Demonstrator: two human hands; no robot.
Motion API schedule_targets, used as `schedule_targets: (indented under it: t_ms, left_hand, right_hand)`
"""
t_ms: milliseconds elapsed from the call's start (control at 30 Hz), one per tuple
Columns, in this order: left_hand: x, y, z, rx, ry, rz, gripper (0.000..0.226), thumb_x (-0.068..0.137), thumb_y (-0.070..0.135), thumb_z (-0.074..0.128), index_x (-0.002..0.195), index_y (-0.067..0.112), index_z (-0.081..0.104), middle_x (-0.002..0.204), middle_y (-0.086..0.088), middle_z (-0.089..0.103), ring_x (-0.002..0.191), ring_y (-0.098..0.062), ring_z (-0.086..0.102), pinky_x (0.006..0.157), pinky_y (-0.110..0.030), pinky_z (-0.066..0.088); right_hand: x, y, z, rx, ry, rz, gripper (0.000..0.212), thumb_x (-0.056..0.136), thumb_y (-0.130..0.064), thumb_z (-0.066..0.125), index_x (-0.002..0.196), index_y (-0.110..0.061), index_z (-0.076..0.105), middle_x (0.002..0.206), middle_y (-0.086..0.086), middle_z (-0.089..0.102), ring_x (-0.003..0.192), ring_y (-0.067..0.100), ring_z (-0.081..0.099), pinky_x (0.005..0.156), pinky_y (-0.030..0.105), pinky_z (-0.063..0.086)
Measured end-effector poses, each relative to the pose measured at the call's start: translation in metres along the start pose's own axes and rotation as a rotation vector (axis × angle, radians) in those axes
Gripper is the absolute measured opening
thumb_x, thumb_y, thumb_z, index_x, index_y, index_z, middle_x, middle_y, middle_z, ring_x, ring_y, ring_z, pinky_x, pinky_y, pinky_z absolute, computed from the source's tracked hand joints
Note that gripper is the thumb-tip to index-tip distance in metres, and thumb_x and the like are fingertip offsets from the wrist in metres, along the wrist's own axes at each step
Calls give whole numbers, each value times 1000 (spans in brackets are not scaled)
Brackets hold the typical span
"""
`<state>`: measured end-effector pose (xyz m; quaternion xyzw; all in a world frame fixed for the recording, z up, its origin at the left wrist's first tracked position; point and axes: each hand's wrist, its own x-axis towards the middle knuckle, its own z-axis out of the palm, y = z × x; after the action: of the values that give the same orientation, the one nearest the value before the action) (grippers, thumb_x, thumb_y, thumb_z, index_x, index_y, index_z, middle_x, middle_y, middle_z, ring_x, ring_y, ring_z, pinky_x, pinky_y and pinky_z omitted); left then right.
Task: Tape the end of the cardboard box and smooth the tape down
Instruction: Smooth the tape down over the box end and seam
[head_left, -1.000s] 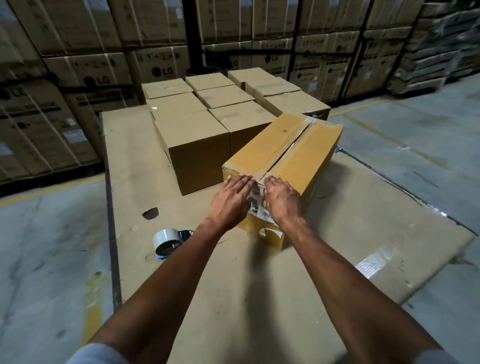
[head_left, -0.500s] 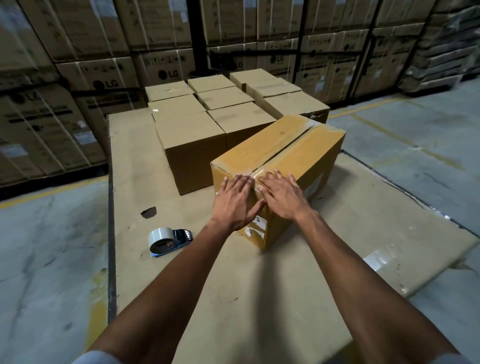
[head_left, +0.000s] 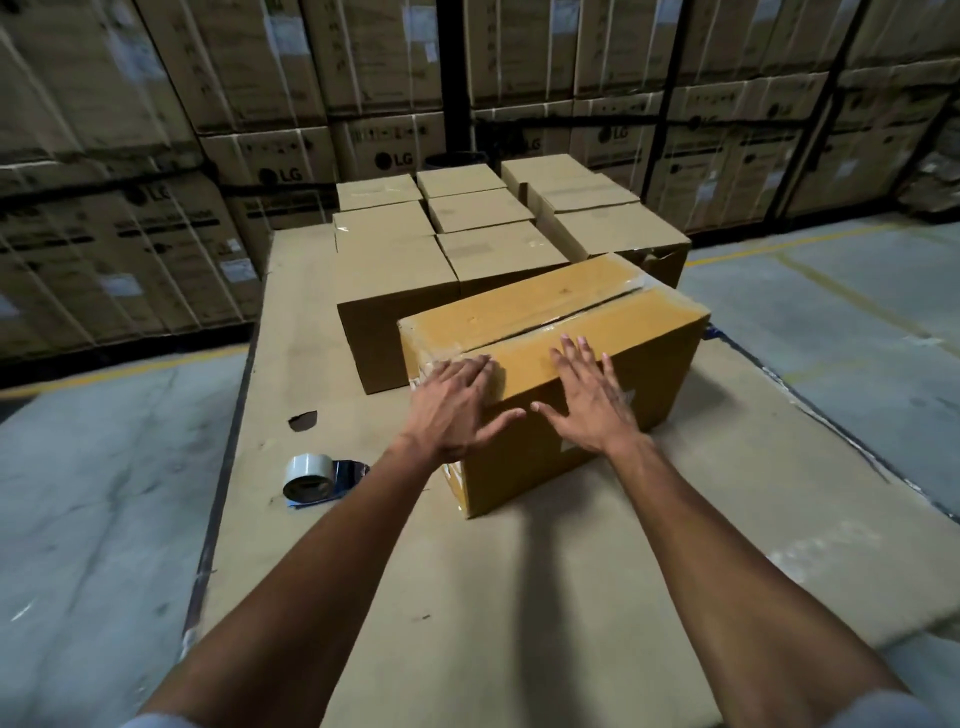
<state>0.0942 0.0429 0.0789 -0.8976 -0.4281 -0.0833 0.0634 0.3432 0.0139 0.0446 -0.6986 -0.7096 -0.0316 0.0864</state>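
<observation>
A long yellow-brown cardboard box (head_left: 587, 332) lies on a flat cardboard sheet, with clear tape along its top seam and over its near end. My left hand (head_left: 454, 405) lies flat on the box's near left corner, fingers spread. My right hand (head_left: 587, 400) presses flat on the near top edge and long side, fingers apart. A tape dispenser (head_left: 314, 477) with a pale roll lies on the sheet, left of the box and apart from both hands.
Several closed brown boxes (head_left: 405, 275) stand packed together just behind the taped box. The cardboard sheet (head_left: 519, 597) covers a low platform with concrete floor on both sides. Tall stacks of printed cartons (head_left: 208, 156) line the back.
The box has turned so its long side faces me more. My hands have spread apart: the right slid right along the top edge, the left stayed at the near corner.
</observation>
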Motion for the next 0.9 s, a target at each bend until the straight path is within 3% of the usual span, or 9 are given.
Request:
schedule_targets:
  t_ms: [133,200,433,567,900]
  left_hand:
    - [14,21,21,3,12,-4,67,112,64,25,171,32,19,177,-1,27,163,-27,27,131,-46,23]
    - [17,18,29,12,26,-34,62,114,57,24,171,34,16,178,0,26,164,-26,25,132,-48,24]
    - [31,-2,43,43,43,-154,59,117,43,28,172,25,19,178,-3,25,165,-27,21,132,-54,25]
    - [46,-10,46,56,14,-208,61,116,37,30,173,28,11,180,-1,15,167,-27,11,134,-56,15]
    - [64,-34,55,82,-3,-304,65,116,33,39,172,33,7,181,0,11,167,-31,7,133,-63,6]
  right_hand:
    - [9,3,10,42,54,-20,95,96,-74,34,167,-19,3,173,6,-14,160,25,-15,130,49,-3]
    - [14,2,15,53,85,-30,95,96,-73,35,167,-17,5,173,8,-11,160,26,-12,131,49,-2]
    - [46,-2,29,37,126,-145,91,102,-48,54,166,-13,-1,173,10,-11,159,29,-16,130,50,-3]
    - [68,-1,32,16,121,-161,91,103,-37,56,164,-13,-7,172,12,-12,159,29,-15,130,49,-4]
    - [94,-22,47,9,145,-137,93,102,-38,57,164,-11,-8,172,13,-15,159,32,-17,130,53,1]
